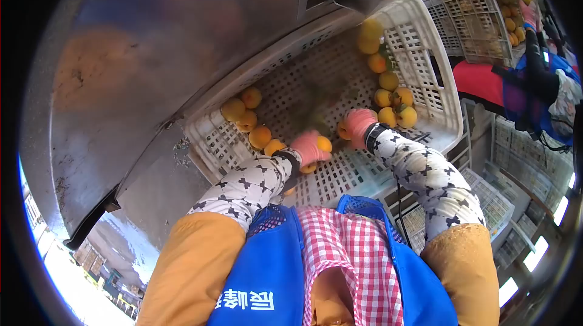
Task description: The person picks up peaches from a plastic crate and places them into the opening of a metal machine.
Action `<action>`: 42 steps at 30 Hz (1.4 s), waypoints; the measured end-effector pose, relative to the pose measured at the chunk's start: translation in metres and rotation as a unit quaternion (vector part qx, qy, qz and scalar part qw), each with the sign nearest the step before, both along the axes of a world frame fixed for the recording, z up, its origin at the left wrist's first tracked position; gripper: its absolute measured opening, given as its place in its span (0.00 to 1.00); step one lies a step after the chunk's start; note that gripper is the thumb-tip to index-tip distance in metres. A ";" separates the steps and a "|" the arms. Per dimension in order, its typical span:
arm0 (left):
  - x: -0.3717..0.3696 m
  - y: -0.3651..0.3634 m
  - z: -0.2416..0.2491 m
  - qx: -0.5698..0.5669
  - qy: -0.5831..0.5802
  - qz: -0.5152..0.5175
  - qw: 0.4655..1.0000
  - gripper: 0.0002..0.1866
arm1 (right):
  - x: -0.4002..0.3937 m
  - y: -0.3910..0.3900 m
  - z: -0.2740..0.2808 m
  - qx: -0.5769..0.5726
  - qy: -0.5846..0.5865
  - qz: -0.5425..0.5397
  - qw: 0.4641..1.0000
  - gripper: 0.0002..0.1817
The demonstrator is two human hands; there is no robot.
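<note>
Pink-gloved left hand (308, 147): is resting half-curled beside a round orange-yellow fruit (325, 144), which is lying toward the right; hold unclear.
Pink-gloved right hand (361, 125): is bending over a second orange-yellow fruit (342, 130), leftward; closure unclear.
White perforated plastic crate (448, 101): is enclosing both fruits.

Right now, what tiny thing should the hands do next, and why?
Perhaps the left hand should gently set the fruit by its fingers onto the crate floor. Other fruits line the crate's left side, and bare slotted floor shows between them and the fruits on the right.
</note>
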State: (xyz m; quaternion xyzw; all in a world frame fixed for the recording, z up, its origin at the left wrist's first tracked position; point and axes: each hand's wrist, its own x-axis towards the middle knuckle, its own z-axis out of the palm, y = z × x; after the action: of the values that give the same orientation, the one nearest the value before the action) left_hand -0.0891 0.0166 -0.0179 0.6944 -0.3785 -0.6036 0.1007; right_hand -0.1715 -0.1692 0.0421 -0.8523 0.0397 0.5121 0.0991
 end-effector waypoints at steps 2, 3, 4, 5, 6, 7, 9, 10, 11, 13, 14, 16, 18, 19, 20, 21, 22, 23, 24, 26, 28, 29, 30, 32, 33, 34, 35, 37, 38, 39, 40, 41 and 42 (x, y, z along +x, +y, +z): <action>0.004 0.016 -0.033 0.030 0.126 0.048 0.990 0.45 | 0.003 0.002 -0.020 -0.035 0.001 0.036 0.999 0.18; 0.008 0.016 -0.040 0.052 0.252 0.093 0.962 0.48 | 0.006 -0.003 -0.024 0.022 0.012 -0.012 1.000 0.24; 0.012 0.009 -0.017 0.097 0.298 0.132 0.940 0.49 | 0.010 -0.008 -0.020 0.078 0.023 -0.062 0.995 0.31; 0.021 0.000 0.005 0.090 0.297 0.131 0.942 0.49 | 0.011 -0.015 -0.013 0.072 0.020 -0.061 0.995 0.31; 0.028 -0.008 0.026 0.162 0.338 0.123 0.919 0.47 | 0.015 -0.021 0.013 0.074 -0.046 -0.158 0.984 0.34; 0.030 -0.011 0.038 0.232 0.376 0.114 0.890 0.45 | 0.016 -0.026 0.042 0.075 -0.113 -0.252 0.958 0.37; 0.032 -0.006 0.051 0.307 0.347 0.071 0.883 0.39 | 0.015 -0.045 0.108 0.196 -0.268 -0.329 0.884 0.43; 0.020 0.025 -0.012 0.069 0.495 0.039 0.865 0.35 | 0.014 -0.051 0.139 0.218 -0.335 -0.350 0.847 0.46; 0.036 -0.007 0.062 0.276 0.429 0.083 0.856 0.36 | 0.017 -0.056 0.166 0.240 -0.404 -0.365 0.803 0.48; 0.042 -0.004 0.084 0.327 0.357 0.153 0.861 0.31 | 0.029 -0.066 0.211 0.229 -0.476 -0.383 0.758 0.50; 0.050 -0.012 0.118 0.347 0.351 0.170 0.853 0.30 | 0.038 -0.072 0.213 0.223 -0.555 -0.360 0.716 0.47; 0.048 -0.010 0.125 0.347 0.336 0.160 0.861 0.32 | 0.066 -0.075 0.239 0.158 -0.590 -0.330 0.720 0.46; 0.045 0.001 0.118 0.334 0.345 0.151 0.864 0.37 | 0.091 -0.079 0.247 0.081 -0.642 -0.263 0.716 0.42; 0.045 0.004 0.118 0.325 0.344 0.146 0.869 0.39 | 0.100 -0.086 0.245 0.080 -0.653 -0.257 0.708 0.42; 0.041 0.005 0.105 0.337 0.335 0.100 0.874 0.45 | 0.108 -0.090 0.241 0.051 -0.635 -0.263 0.725 0.42; 0.040 0.005 0.101 0.332 0.330 0.101 0.878 0.45 | 0.112 -0.091 0.239 0.022 -0.614 -0.268 0.742 0.42; 0.038 0.006 0.098 0.321 0.331 0.077 0.884 0.47 | 0.113 -0.091 0.237 -0.013 -0.649 -0.233 0.724 0.40; 0.037 0.007 0.097 0.311 0.333 0.052 0.889 0.49 | 0.116 -0.089 0.232 -0.014 -0.652 -0.229 0.723 0.40; 0.036 0.009 0.095 0.300 0.352 0.038 0.886 0.49 | 0.119 -0.083 0.225 -0.030 -0.650 -0.250 0.717 0.38; 0.035 0.011 0.092 0.291 0.383 0.076 0.874 0.44 | 0.123 -0.072 0.225 -0.035 -0.652 -0.311 0.691 0.35; 0.040 0.012 0.106 0.283 0.415 0.118 0.857 0.39 | 0.137 -0.075 0.208 -0.040 -0.674 -0.290 0.679 0.37; 0.047 0.010 0.120 0.196 0.407 0.193 0.871 0.37 | 0.144 -0.080 0.198 -0.046 -0.693 -0.269 0.667 0.39; 0.054 0.004 0.130 0.109 0.395 0.264 0.873 0.35 | 0.150 -0.083 0.198 -0.043 -0.691 -0.270 0.669 0.39; 0.062 -0.009 0.123 -0.068 0.546 0.406 0.730 0.35 | 0.152 -0.083 0.188 -0.024 -0.769 -0.277 0.576 0.39; 0.068 -0.015 0.139 -0.109 0.578 0.455 0.669 0.37 | 0.145 -0.084 0.212 0.023 -0.833 -0.236 0.501 0.40; 0.078 -0.023 0.163 -0.153 0.600 0.501 0.604 0.39 | 0.130 -0.072 0.228 0.085 -0.808 -0.291 0.505 0.40; 0.086 -0.029 0.178 -0.176 0.643 0.506 0.547 0.40 | 0.116 -0.060 0.237 0.143 -0.783 -0.339 0.502 0.40; 0.097 -0.044 0.207 -0.212 0.685 0.496 0.490 0.41 | 0.080 -0.048 0.223 0.146 -0.716 -0.321 0.602 0.38; 0.097 -0.050 0.220 -0.244 0.685 0.492 0.479 0.42 | 0.065 -0.039 0.223 0.174 -0.634 -0.342 0.671 0.37; 0.097 -0.053 0.226 -0.273 0.683 0.489 0.468 0.43 | 0.052 -0.032 0.213 0.215 -0.593 -0.348 0.693 0.40; 0.100 -0.052 0.223 -0.256 0.712 0.483 0.441 0.44 | 0.047 -0.024 0.215 0.208 -0.584 -0.340 0.707 0.40; 0.099 -0.052 0.223 -0.259 0.712 0.482 0.441 0.44 | 0.044 -0.017 0.216 0.202 -0.575 -0.332 0.720 0.41; 0.097 -0.053 0.226 -0.269 0.699 0.498 0.437 0.44 | 0.042 -0.011 0.215 0.201 -0.576 -0.331 0.720 0.41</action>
State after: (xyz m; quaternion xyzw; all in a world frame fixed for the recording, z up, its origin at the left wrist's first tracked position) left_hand 0.0081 -0.0360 0.2085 0.0427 0.0883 -0.5974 0.7959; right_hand -0.1291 -0.1804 0.2568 -0.8753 0.1507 -0.1476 0.4351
